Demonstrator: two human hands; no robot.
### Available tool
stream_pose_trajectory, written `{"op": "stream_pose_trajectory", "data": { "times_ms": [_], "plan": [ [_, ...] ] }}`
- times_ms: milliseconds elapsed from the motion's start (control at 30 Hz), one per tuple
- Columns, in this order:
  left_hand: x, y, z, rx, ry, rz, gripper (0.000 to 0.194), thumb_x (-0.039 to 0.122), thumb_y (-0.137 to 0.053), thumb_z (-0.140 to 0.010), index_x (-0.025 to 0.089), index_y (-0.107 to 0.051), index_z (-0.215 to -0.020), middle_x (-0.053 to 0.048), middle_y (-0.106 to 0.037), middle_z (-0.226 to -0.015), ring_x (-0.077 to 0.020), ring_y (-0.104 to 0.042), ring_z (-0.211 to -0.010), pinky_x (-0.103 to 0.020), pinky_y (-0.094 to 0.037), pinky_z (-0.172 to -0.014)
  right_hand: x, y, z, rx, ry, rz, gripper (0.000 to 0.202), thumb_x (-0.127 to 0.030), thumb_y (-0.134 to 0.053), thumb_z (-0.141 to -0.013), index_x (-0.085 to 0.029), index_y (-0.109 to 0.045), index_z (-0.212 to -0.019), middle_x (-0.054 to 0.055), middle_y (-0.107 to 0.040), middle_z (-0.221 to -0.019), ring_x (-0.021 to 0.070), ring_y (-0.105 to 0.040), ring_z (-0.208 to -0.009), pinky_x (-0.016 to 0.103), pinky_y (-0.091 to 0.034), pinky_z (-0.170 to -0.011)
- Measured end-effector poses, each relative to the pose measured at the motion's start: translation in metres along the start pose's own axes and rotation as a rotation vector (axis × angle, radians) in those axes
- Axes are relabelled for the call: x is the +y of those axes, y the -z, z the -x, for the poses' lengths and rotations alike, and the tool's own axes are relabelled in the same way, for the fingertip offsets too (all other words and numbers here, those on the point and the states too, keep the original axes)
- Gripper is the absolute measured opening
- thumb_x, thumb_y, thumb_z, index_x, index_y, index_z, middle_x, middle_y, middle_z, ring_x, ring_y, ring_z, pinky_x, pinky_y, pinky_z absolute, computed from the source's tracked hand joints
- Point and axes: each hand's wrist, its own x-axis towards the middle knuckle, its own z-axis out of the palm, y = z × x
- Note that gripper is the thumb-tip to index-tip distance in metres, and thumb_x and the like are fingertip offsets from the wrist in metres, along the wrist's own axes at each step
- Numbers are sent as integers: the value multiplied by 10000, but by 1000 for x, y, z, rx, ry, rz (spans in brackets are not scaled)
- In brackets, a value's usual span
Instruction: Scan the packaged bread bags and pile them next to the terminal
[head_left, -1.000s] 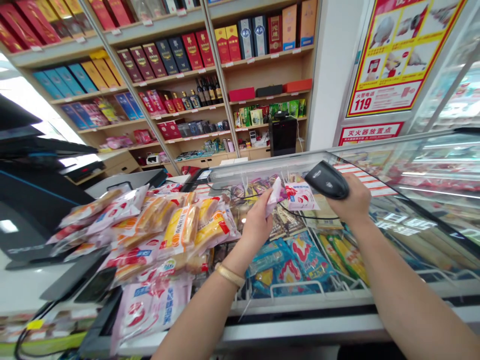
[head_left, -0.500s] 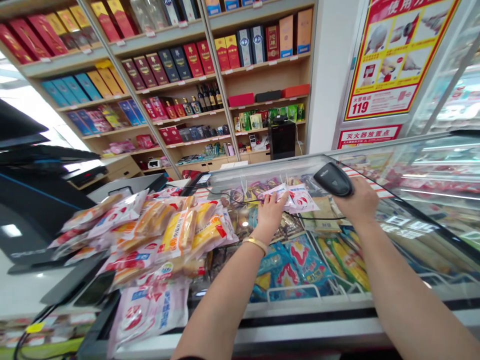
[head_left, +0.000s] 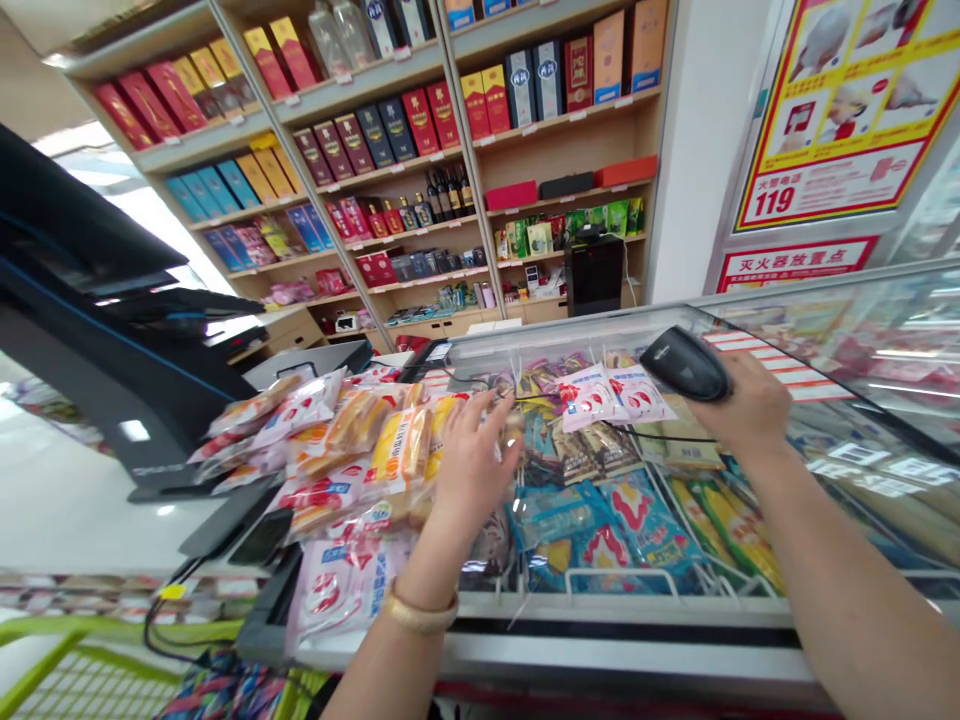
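Observation:
My right hand (head_left: 750, 405) is wrapped round a black barcode scanner (head_left: 684, 362), held above the glass top of a freezer chest (head_left: 600, 650). My left hand (head_left: 472, 465), fingers spread and holding nothing, hovers at the right side of a heap of packaged bread (head_left: 397, 445); whether it touches a packet I cannot tell. Beneath the scanner's left side, two pink-and-white packets (head_left: 589, 397) lie on the glass. Another pink-and-white packet (head_left: 341, 590) rests at the front of the heap. The scanner's black cable (head_left: 652, 435) runs across the glass.
A black checkout terminal (head_left: 112, 330) stands at the left, near a dark phone-like device (head_left: 262, 535). A green shopping basket (head_left: 82, 660) is at lower left. Blue snack bags (head_left: 600, 530) show through the freezer glass. Shelves of boxed bottles (head_left: 412, 130) line the back wall.
My left hand has moved left, away from the pink-and-white packets on the glass, to the bread heap. My right hand still holds the scanner. The view has shifted left.

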Motion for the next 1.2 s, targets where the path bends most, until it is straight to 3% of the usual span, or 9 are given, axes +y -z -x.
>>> {"op": "stream_pose_trajectory", "data": {
  "times_ms": [133, 267, 433, 667, 767, 867, 933, 1033, 1200],
  "plan": [
    [-43, 31, 24, 168, 280, -193, 515, 311, -663, -910, 209, -645, -1414, -193, -623, -1460, -388, -570, -1395, -562, -453, -1175, -10, -4, 4, -18, 57, -33, 229, -399, -733, -741, -232, -619, -848, 98, -723, -860, 251, -623, -718, 363, -406, -639],
    [-62, 36, 42, 51, 483, -267, 730, 412, -721, -867, 173, -529, -1529, -239, -568, -1514, -429, -572, -1385, -594, -483, -1131, -14, -7, 8, -41, 130, -52, 160, -317, -688, -755, -223, -638, -875, 109, -725, -876, 246, -621, -703, 370, -405, -640],
    [-77, 25, 59, 30, 450, -185, 681, 365, -687, -881, 207, -538, -1527, -208, -519, -1581, -394, -523, -1450, -557, -464, -1172, -19, -8, 11, -49, 182, -65, 154, -289, -668, -748, -208, -660, -878, 91, -730, -892, 228, -620, -681, 359, -432, -649],
    [-97, 32, 64, 274, 400, 98, 472, 298, -528, -962, 217, -638, -1414, -146, -674, -1438, -326, -648, -1317, -496, -509, -1137, -26, -7, 10, -49, 271, -100, 174, -266, -673, -740, -202, -705, -900, 79, -720, -888, 232, -643, -727, 353, -468, -677],
    [-83, 35, 57, 523, 461, 270, 356, 380, -585, -973, 208, -702, -1262, -118, -754, -1276, -293, -686, -1246, -435, -527, -1109, -31, -5, 8, -67, 293, -134, 146, -281, -688, -757, -208, -700, -883, 70, -711, -870, 230, -651, -745, 344, -473, -680],
    [-52, 28, 40, 684, 530, 659, 354, 494, -658, -944, 191, -715, -1116, -100, -786, -1131, -275, -715, -1182, -395, -564, -1055, -38, -1, 6, -79, 311, -159, 105, -275, -687, -775, -207, -691, -856, 74, -712, -886, 220, -651, -757, 337, -478, -690],
    [-27, 16, 23, 653, 604, 1066, 383, 517, -686, -919, 191, -700, -1119, -102, -796, -1116, -273, -743, -1129, -388, -618, -962, -42, 2, 5, -81, 323, -172, 90, -274, -675, -789, -208, -689, -848, 76, -711, -885, 214, -648, -755, 335, -481, -696],
    [6, -7, -4, 466, 737, 1530, 359, 431, -738, -889, 183, -688, -1144, -124, -802, -1158, -274, -773, -1068, -372, -662, -832, -47, 7, 2, -95, 329, -190, 76, -269, -655, -792, -218, -688, -837, 73, -711, -871, 208, -651, -755, 330, -486, -699],
    [33, -46, -23, 393, 716, 1745, 361, 277, -842, -790, 181, -686, -1101, -112, -804, -1176, -241, -772, -1102, -332, -650, -873, -52, 12, -1, -153, 302, -279, 106, -312, -668, -801, -234, -692, -870, 66, -715, -870, 209, -658, -760, 333, -496, -688]
  ]
}}
